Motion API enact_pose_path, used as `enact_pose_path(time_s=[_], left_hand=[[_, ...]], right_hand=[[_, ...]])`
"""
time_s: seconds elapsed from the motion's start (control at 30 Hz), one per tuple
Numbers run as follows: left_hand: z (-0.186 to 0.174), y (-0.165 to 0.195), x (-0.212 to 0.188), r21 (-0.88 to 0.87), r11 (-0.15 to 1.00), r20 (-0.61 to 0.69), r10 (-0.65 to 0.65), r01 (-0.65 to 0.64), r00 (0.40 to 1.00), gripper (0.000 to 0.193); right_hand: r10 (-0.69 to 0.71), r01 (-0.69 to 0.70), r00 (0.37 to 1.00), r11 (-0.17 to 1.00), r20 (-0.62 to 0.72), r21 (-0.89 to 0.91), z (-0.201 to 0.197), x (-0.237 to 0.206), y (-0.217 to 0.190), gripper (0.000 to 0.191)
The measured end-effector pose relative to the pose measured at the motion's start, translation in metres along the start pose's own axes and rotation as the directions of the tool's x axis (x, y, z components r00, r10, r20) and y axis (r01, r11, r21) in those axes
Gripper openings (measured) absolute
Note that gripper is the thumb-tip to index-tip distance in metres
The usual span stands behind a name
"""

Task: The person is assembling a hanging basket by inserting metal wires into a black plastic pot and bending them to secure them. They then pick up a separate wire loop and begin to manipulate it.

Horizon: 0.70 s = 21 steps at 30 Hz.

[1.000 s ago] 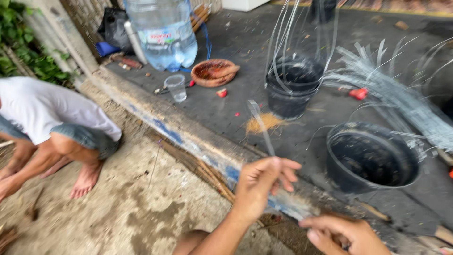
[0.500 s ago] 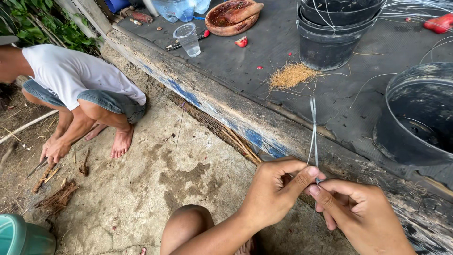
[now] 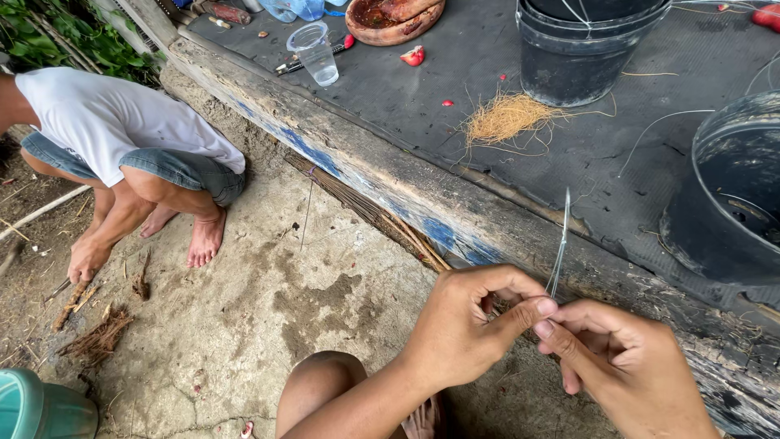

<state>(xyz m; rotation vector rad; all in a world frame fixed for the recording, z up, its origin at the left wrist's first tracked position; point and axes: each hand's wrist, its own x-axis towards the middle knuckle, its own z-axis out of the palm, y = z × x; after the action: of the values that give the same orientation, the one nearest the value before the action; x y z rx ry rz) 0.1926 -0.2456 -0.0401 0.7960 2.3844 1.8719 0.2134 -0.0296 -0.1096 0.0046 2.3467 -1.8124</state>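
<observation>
head view: both hands' fingers (image 3: 543, 307) pinch a thin pale strip (image 3: 561, 240)

Black buckets (image 3: 581, 57), dark grey mat (image 3: 455, 73), straw-yellow fibre tuft (image 3: 505, 118), red scraps (image 3: 413, 55). Plank edge (image 3: 390, 175) weathered grey, blue paint patches. Squatting person (image 3: 122, 138): white shirt, denim shorts. Teal container (image 3: 36, 406).

Both hands (image 3: 552, 341) pinch a thin pale strip (image 3: 561, 244) upright.

fibre tuft (image 3: 505, 118) on platform (image 3: 455, 89), before bucket (image 3: 581, 53)
</observation>
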Motion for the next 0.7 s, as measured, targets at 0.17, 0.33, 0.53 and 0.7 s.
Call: enact_pose_path(time_s=[0.17, 0.33, 0.53, 0.7], left_hand=[[-0.003, 0.003, -0.004, 0.074, 0.996, -0.004, 0.043, -0.043, 0.999, 0.005], [-0.002, 0.007, -0.004, 0.05, 0.998, -0.017, 0.044, -0.043, 0.999, 0.004], [-0.001, 0.014, -0.004, 0.082, 0.995, -0.013, 0.06, -0.059, 0.998, 0.007], [0.001, 0.015, -0.005, 0.069, 0.995, -0.016, 0.075, -0.074, 0.997, 0.007]], right_hand=[[-0.033, 0.031, 0.999, 0.997, -0.036, -0.067, 0.007, -0.001, -0.004, 0.017], [-0.021, 0.015, 0.995, 0.998, -0.094, -0.063, 0.011, -0.005, -0.013, 0.014], [-0.076, 0.078, 0.989, 0.997, -0.127, 0.013, 0.01, -0.006, -0.008, 0.015], [-0.136, 0.148, 0.984, 0.984, -0.119, 0.099, 0.008, -0.007, -0.003, 0.014]])
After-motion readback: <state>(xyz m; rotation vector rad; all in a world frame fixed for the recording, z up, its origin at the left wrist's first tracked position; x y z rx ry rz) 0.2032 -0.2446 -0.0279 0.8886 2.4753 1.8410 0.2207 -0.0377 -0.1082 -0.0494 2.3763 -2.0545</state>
